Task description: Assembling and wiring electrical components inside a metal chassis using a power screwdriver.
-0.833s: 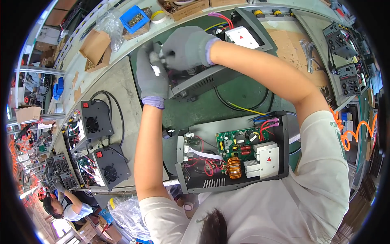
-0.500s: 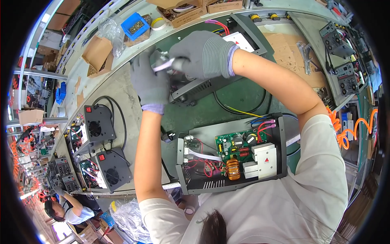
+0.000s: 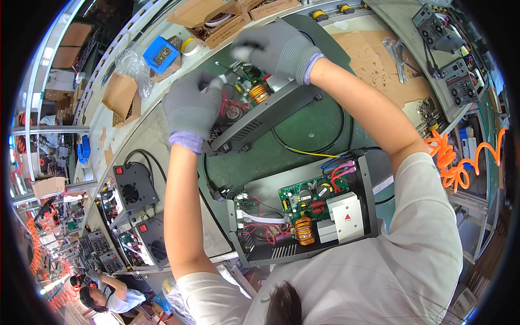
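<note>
In front of me at the far side, an open dark metal chassis (image 3: 265, 116) lies tilted, showing a copper coil (image 3: 259, 93) and red wires. At its left end is my left hand (image 3: 189, 105), in a grey glove, its fingers bent closed; a small whitish bit shows by the thumb tip, and what they grip is hidden. Over the far part of the chassis is my right hand (image 3: 279, 50), also gloved, with fingers curled and smeared by motion. Nearer to me stands a second open chassis (image 3: 309, 252) with a green circuit board (image 3: 292, 190), a ribbon cable (image 3: 264, 219) and a white heat sink (image 3: 348, 216).
A blue bin of small screws (image 3: 161, 55), a tape roll (image 3: 190, 46) and open cartons (image 3: 120, 100) line the far left edge. Finished-looking units with fans (image 3: 132, 187) stand left. Wrenches (image 3: 398, 59) lie on cardboard at right, near an orange coiled hose (image 3: 447, 157). Another person works far left.
My right hand has moved away from the left, up and over the far chassis, uncovering its coil and wires. The white strip between my hands no longer shows. The whole view has shifted slightly.
</note>
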{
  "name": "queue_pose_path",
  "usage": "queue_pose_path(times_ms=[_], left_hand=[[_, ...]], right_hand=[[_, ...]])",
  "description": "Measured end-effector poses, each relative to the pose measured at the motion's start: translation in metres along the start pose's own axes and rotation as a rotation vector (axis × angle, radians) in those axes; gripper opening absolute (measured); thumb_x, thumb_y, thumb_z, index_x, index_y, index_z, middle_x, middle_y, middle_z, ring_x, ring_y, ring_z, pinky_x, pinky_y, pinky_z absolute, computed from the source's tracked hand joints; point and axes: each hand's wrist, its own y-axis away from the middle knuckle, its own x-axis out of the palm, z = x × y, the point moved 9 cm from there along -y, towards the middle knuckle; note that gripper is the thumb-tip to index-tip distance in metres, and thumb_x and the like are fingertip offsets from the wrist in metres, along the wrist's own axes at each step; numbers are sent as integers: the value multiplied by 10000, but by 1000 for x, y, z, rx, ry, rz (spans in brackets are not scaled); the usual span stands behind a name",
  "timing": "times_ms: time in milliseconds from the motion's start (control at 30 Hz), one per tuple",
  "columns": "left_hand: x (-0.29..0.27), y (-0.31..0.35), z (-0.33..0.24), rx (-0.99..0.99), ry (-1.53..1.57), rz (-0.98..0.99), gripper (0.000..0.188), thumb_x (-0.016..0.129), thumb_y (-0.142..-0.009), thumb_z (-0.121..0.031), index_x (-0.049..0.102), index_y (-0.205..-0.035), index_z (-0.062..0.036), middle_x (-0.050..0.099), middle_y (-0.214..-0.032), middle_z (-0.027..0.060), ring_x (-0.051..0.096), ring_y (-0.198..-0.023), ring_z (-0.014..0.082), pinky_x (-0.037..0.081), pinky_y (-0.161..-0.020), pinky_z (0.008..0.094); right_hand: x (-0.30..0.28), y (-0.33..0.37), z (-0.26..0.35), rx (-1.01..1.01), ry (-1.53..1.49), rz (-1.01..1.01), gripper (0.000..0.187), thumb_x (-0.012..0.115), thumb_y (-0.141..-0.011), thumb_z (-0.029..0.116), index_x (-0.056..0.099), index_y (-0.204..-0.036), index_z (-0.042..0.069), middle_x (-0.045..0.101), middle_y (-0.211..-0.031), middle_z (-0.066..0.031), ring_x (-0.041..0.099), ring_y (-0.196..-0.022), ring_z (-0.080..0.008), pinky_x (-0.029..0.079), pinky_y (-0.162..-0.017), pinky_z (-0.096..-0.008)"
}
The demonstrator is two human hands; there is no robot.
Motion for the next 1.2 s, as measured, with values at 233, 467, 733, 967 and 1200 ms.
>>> queue_pose_path(times_ms=[233, 467, 733, 967, 1200], left_hand=[[43, -8, -17, 107, -304, 193, 326, 674, -752, -356, 807, -986, -172, 618, -1307, 92, 401, -1334, 351, 225, -1141, 505], [60, -6, -17, 43, -426, 250, 325, 671, -741, -340, 809, -952, -135, 651, -1262, 87, 440, -1312, 346, 220, -1157, 475], [78, -19, -4, -91, -459, 352, 451, 690, -731, -386, 781, -1082, -117, 666, -1251, 154, 446, -1338, 331, 236, -1156, 434], [90, -22, 5, -269, -520, 518, 513, 660, -723, -459, 794, -1037, -75, 698, -1212, 172, 482, -1294, 345, 261, -1143, 430], [92, -24, 2, -99, -513, 524, 439, 625, -806, -477, 795, -1097, -196, 685, -1255, 156, 463, -1354, 352, 217, -1190, 453]], right_hand=[[-6, -1, -34, 119, -66, -58, 324, 634, -943, 370, 735, -1104, 109, 745, -932, -106, 715, -839, -248, 555, -804, -348], [-9, 2, -33, 98, -77, -72, 331, 637, -940, 391, 745, -1096, 120, 747, -908, -90, 718, -831, -248, 555, -807, -367], [-13, 3, -28, 68, -31, -101, 324, 550, -928, 384, 771, -1045, 178, 750, -968, -92, 712, -894, -309, 561, -877, -411], [-8, 2, -25, 9, 34, -151, 310, 542, -922, 357, 781, -1033, 194, 749, -922, -107, 721, -870, -298, 562, -867, -423], [-10, 5, -23, 28, 90, -125, 303, 543, -934, 364, 781, -1048, 216, 751, -929, -102, 724, -862, -286, 551, -868, -437]])
